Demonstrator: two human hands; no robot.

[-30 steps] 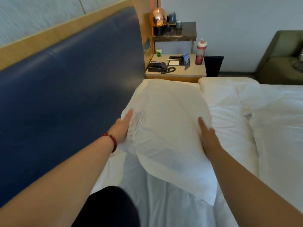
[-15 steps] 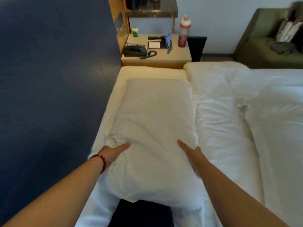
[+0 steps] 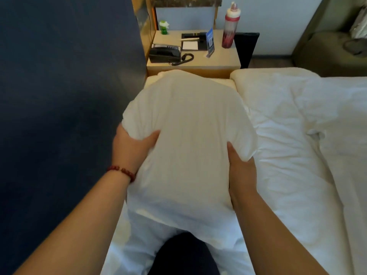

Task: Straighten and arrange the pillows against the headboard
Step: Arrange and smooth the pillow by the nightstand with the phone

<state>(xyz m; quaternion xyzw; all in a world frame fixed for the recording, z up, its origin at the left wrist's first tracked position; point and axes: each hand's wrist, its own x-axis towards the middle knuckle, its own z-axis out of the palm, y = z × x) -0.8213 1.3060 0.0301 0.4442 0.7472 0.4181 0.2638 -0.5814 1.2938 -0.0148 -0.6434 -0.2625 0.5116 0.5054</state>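
A white pillow (image 3: 188,139) lies lengthwise on the bed beside the dark blue headboard (image 3: 65,108), its near end bunched and raised. My left hand (image 3: 131,145), with a red bead bracelet at the wrist, grips the pillow's left side, thumb pressed into the fabric. My right hand (image 3: 241,167) grips the pillow's right side, the thumb on top and the fingers hidden under the fold. The far end of the pillow reaches toward the nightstand.
A wooden nightstand (image 3: 216,60) beyond the pillow carries a black phone (image 3: 164,54), a red bottle (image 3: 229,30) and a small card stand. A rumpled white duvet (image 3: 297,135) covers the bed on the right. A green armchair (image 3: 329,48) stands far right. My dark knee (image 3: 184,255) rests on the sheet.
Both hands went from lying flat against the pillow's sides to gripping them. The near end of the pillow has been bunched up and lifted toward me.
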